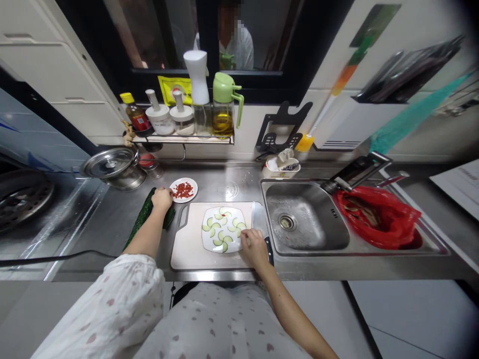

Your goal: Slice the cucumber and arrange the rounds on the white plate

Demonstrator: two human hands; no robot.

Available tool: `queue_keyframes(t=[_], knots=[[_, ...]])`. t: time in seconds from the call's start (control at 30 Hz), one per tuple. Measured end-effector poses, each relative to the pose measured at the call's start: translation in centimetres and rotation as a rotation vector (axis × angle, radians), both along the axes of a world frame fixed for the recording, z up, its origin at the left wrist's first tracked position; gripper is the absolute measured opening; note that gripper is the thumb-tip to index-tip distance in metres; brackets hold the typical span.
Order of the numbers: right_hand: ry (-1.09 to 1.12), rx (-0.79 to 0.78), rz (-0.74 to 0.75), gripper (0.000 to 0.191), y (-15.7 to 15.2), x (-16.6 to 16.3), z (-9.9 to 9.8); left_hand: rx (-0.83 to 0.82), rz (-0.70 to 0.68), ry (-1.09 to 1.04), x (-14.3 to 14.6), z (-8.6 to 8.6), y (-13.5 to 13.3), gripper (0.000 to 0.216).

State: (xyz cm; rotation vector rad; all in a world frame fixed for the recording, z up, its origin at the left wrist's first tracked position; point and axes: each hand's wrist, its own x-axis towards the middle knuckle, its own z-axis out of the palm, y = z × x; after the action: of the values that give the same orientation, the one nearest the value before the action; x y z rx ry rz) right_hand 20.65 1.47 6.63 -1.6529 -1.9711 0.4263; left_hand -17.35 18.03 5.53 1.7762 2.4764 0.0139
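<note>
A white plate (pixel 209 242) with several cucumber slices (pixel 220 230) sits on a pale cutting board (pixel 187 249). My right hand (pixel 254 247) rests at the plate's right edge, fingers closed on a slice or the rim; I cannot tell which. A cleaver (pixel 259 217) lies on the board just beyond that hand. My left hand (pixel 161 198) is closed over the top of a long green cucumber (pixel 140 222) lying left of the board. A small white dish of red chili pieces (pixel 183 190) stands beside that hand.
A steel sink (pixel 305 219) lies right of the board, with a red plastic bag (pixel 377 217) in the far basin. A lidded pot (pixel 112 167) stands at the left by the stove (pixel 20 197). A shelf (pixel 183 139) holds oil and seasoning bottles. A person stands beyond the window.
</note>
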Motion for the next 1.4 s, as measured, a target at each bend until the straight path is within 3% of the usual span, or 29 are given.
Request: queue_keyframes(t=[0.5, 0.6, 0.73, 0.87, 1.03, 1.23, 1.4], knots=[[0.037, 0.032, -0.043, 0.022, -1.1, 0.1, -0.3, 0.0, -0.01, -0.048, -0.1, -0.3, 0.6, 0.027], [0.043, 0.026, -0.043, 0.022, -1.2, 0.0, -0.4, 0.028, 0.047, -0.12, -0.3, -0.5, 0.8, 0.024], [0.056, 0.01, -0.046, 0.021, -1.0, -0.2, -0.5, 0.164, 0.231, -0.347, 0.1, -0.6, 0.8, 0.022], [0.102, 0.003, -0.026, 0.021, -0.1, -1.0, -0.3, 0.382, 0.367, -0.863, 2.4, -0.5, 0.6, 0.027], [0.198, 0.017, 0.032, 0.018, 2.4, -2.7, 1.3, 0.265, 0.3, -1.293, 7.1, 1.0, -0.9, 0.044], [0.23, 0.059, 0.077, 0.016, 6.1, -4.2, 4.4, 0.122, 0.148, -1.394, 11.7, 4.1, -3.4, 0.042], [0.204, 0.093, 0.11, 0.016, 7.9, -5.1, 6.0, 0.051, 0.094, -1.447, 14.3, 5.3, -4.8, 0.039]])
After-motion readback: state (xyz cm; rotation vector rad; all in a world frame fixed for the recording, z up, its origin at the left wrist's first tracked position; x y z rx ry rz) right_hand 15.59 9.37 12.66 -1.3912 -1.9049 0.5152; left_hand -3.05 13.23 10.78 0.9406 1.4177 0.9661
